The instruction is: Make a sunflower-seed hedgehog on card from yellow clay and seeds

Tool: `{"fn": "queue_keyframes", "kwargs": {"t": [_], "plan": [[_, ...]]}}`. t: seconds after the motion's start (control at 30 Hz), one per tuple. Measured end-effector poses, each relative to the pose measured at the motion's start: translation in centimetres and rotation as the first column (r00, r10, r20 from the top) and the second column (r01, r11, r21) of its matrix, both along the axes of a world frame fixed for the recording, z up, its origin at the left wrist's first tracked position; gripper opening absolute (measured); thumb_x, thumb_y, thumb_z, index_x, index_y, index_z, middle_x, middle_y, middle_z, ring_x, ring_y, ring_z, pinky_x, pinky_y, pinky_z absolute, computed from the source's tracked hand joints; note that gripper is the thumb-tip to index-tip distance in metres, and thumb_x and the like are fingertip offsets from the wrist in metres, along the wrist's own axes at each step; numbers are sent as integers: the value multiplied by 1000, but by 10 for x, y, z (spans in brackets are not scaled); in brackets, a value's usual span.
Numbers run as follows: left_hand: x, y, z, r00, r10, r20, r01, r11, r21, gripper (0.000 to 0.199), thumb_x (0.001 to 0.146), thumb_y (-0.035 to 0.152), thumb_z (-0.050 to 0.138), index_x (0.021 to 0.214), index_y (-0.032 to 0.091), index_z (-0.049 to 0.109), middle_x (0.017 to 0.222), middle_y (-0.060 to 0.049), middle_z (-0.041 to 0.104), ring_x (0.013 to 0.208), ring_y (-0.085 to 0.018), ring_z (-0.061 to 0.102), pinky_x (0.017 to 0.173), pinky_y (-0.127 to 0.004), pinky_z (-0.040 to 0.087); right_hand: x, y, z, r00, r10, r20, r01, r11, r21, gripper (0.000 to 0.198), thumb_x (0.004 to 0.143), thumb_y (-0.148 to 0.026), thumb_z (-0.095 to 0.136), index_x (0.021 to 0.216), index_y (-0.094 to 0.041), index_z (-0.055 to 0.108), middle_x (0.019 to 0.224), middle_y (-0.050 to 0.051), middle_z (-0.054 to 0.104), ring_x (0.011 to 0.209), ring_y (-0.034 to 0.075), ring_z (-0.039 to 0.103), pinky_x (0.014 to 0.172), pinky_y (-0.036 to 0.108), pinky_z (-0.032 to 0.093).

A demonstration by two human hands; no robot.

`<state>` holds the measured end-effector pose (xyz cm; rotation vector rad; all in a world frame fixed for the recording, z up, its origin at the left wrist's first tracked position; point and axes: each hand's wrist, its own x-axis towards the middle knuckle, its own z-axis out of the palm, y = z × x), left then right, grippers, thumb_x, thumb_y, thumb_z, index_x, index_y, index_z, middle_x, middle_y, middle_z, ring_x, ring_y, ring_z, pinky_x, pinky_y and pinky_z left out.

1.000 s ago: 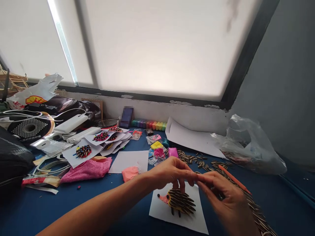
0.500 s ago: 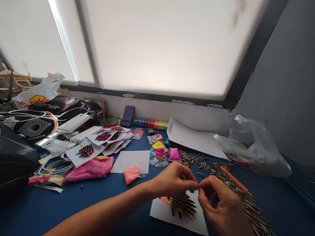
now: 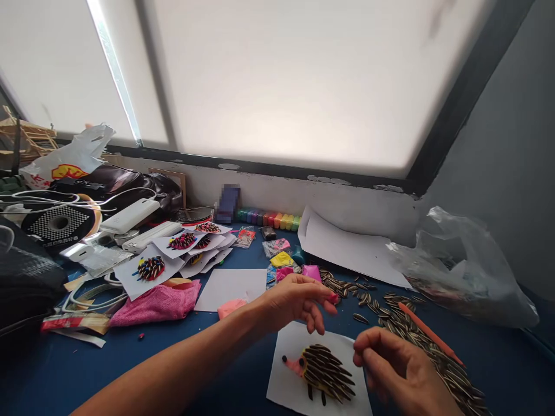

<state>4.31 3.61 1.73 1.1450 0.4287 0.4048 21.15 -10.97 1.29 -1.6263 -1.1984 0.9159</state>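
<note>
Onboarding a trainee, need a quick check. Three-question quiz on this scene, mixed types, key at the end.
1. Which hand has a pink bit at its fingertips?
2. True or false: the hedgehog figure lies on a white sheet.
3. Fill in: the orange stick lies by the striped ____.

Key:
1. The left hand.
2. True.
3. Seeds.

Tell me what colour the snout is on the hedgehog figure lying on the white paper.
Salmon pink: the snout shows best in the head view.
</note>
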Motion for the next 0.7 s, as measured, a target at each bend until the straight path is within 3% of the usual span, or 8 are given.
{"fn": "queue_keyframes", "kwargs": {"t": [0.13, 0.23, 0.33, 0.5, 0.57, 0.7], "plan": [[-1, 5, -6, 999, 50, 11, -50, 999, -3, 49, 64, 54, 86, 71, 14, 59, 56, 4, 60, 43, -7, 58, 41, -17, 38, 1, 4, -8, 998, 13, -69, -23, 990, -139, 35, 73, -57, 70, 81, -23, 75, 75, 4, 75, 49, 15, 61, 44, 25, 48], [-3, 9, -9, 998, 65, 12, -65, 998, -2, 48, 66, 53, 87, 82, 12, 67, 71, 0, 68, 47, -7, 60, 42, -17, 40, 1, 5, -10, 998, -15, -64, 1, 978, -207, 44, 66, -63, 76, 80, -21, 75, 73, 4, 73, 50, 14, 61, 45, 24, 48], [-4, 12, -11, 999, 47, 2, -47, 999, -2, 49, 67, 51, 87, 91, 11, 72, 80, -3, 71, 49, -7, 63, 43, -18, 40, -1, 5, -9, 996, -86, -33, 80, 986, -148, 51, 66, -70, 73, 70, -20, 69, 64, 1, 66, 46, 10, 53, 44, 22, 44], [-4, 11, -13, 998, 61, -15, -61, 998, 14, 52, 70, 61, 81, 69, 13, 62, 52, 5, 56, 40, -7, 54, 38, -18, 32, 3, 4, -10, 997, -62, -47, 55, 989, -139, 62, 73, -81, 59, 61, -20, 56, 53, -2, 55, 46, 9, 49, 45, 20, 42], [-4, 10, -12, 997, 70, -31, -69, 997, 27, 54, 69, 64, 80, 66, 14, 60, 50, 6, 53, 38, -6, 51, 38, -18, 31, 6, 5, -10, 998, -49, -39, 43, 990, -136, 60, 76, -79, 59, 64, -20, 60, 57, -1, 59, 47, 10, 51, 45, 21, 43], [-4, 7, -8, 993, 91, -70, -85, 993, 81, 50, 67, 60, 82, 75, 12, 69, 62, 3, 61, 40, -5, 52, 40, -19, 30, 6, 6, -4, 996, -92, 22, 93, 995, -34, 46, 70, -67, 71, 78, -22, 74, 67, 4, 68, 51, 15, 58, 45, 26, 49]]}}
